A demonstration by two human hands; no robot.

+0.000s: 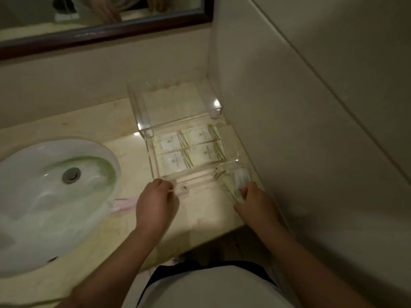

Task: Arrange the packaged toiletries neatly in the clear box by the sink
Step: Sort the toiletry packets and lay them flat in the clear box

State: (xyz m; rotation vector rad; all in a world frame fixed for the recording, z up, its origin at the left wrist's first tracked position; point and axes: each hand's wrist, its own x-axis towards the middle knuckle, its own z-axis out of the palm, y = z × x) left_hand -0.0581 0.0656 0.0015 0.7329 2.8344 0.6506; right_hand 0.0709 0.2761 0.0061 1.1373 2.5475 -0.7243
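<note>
A clear box stands on the beige counter against the right wall. Several white packets with green stripes lie flat inside it in two rows. My left hand is at the box's front left corner, its fingers pinched on a long white packet that lies along the front edge. My right hand is at the front right corner, closed on a clear-wrapped packet with green stripes that leans over the box's front wall.
A white round sink with a metal drain fills the left side. A pink and white item lies between the sink rim and my left hand. A dark-framed mirror hangs behind. The counter edge runs just below my hands.
</note>
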